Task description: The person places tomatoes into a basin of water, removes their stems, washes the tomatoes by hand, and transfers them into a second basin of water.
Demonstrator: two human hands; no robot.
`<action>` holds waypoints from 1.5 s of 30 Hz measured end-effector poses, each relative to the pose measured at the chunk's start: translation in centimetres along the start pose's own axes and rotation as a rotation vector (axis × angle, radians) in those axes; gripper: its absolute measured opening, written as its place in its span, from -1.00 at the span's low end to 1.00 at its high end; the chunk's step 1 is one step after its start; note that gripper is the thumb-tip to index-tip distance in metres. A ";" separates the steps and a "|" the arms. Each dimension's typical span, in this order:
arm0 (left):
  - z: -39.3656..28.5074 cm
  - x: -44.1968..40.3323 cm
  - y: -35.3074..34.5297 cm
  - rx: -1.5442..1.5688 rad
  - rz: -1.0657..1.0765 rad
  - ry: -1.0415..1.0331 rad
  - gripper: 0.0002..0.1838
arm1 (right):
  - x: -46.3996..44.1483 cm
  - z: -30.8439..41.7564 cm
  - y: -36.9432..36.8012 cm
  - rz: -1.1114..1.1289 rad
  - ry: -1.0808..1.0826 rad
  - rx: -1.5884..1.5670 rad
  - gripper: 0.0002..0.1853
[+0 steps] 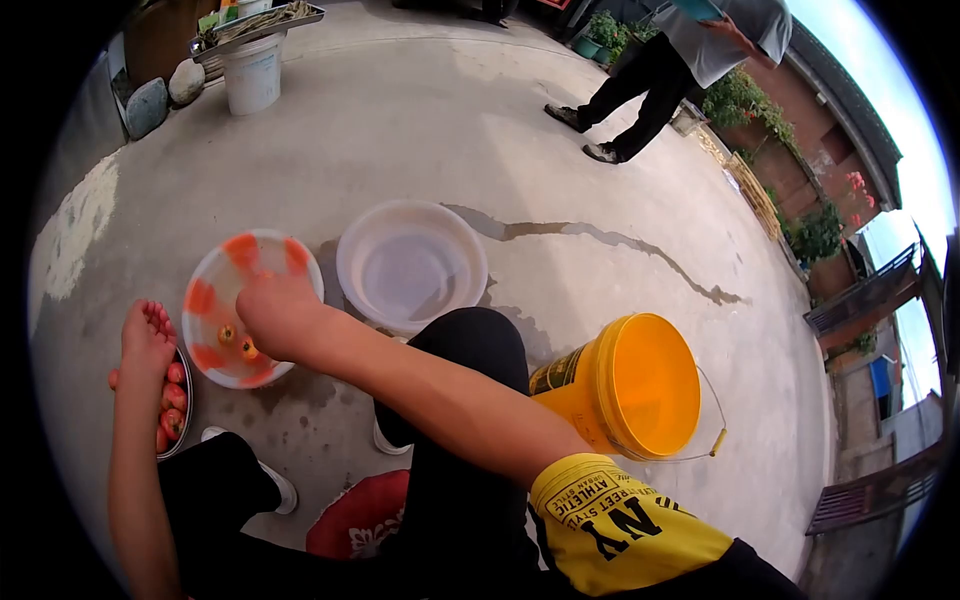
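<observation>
My right hand (276,314) is over the white basin with orange patches (204,352), back of the hand up and fingers curled under. Whatever those fingers hold, if anything, is hidden. Beside it in the basin are small yellow-red apples (249,347). To the left, my left hand (148,336) hovers at the far edge of a metal bowl (189,413), wet fingers loosely bent and apart, with nothing visible in them. Red apples (173,398) fill this bowl, partly covered by my left forearm.
A pale basin (462,232) with water stands right of the patterned one. Nearer my right arm is a yellow bucket (652,390) with a wire handle. Farther back, a white bucket (252,78) supports a tray (262,30). A person (655,85) stands at the upper right.
</observation>
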State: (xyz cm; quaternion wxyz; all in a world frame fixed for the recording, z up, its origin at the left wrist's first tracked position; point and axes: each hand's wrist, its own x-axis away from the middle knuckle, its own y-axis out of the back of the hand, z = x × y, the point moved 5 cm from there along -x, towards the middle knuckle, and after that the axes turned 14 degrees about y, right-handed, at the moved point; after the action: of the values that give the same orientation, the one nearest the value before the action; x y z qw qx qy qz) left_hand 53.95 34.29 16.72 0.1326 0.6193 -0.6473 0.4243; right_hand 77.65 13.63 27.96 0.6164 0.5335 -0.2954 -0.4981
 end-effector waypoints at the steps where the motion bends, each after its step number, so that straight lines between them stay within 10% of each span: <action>1: 1.2 2.3 0.1 -0.009 -0.006 0.011 -0.83 | 0.2 0.3 0.1 -0.006 0.020 0.009 -0.81; 6: 7.7 11.8 -1.2 -0.186 -0.030 0.191 -0.86 | 0.5 0.5 0.4 0.070 -0.040 -0.010 -0.84; 14: -6.3 -7.6 5.7 0.304 -0.123 -0.092 -0.87 | -0.6 0.6 0.0 0.049 -0.016 0.094 -0.83; 18: 7.8 4.1 0.1 0.383 -0.352 0.156 -0.86 | -0.4 0.2 0.2 0.130 -0.046 -0.085 -0.78; 19: 11.7 0.0 1.5 0.572 -0.038 0.191 -0.89 | 0.0 0.2 0.5 0.124 -0.068 -0.102 -0.68; 23: 18.7 9.7 0.2 0.343 -0.375 0.383 -0.92 | 0.6 -0.1 0.5 0.085 -0.102 -0.077 -0.85; 27: 13.1 16.3 -1.5 0.204 0.009 0.125 -0.89 | 0.8 0.1 1.4 0.104 -0.076 -0.050 -0.66; 36: -4.3 8.5 -1.2 -0.036 -0.069 -0.117 -0.93 | 0.8 -1.1 1.7 0.094 -0.130 -0.051 -0.72; 45: -7.5 -2.9 4.2 -0.300 -0.302 -0.189 -0.87 | 0.2 -1.5 2.4 0.154 -0.199 -0.087 -0.77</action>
State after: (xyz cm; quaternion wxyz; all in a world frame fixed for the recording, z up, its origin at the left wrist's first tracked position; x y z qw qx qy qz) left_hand 47.99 41.12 17.59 0.2239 0.7194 -0.6126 0.2386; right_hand 79.77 13.81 29.88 0.6431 0.4297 -0.3735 -0.5121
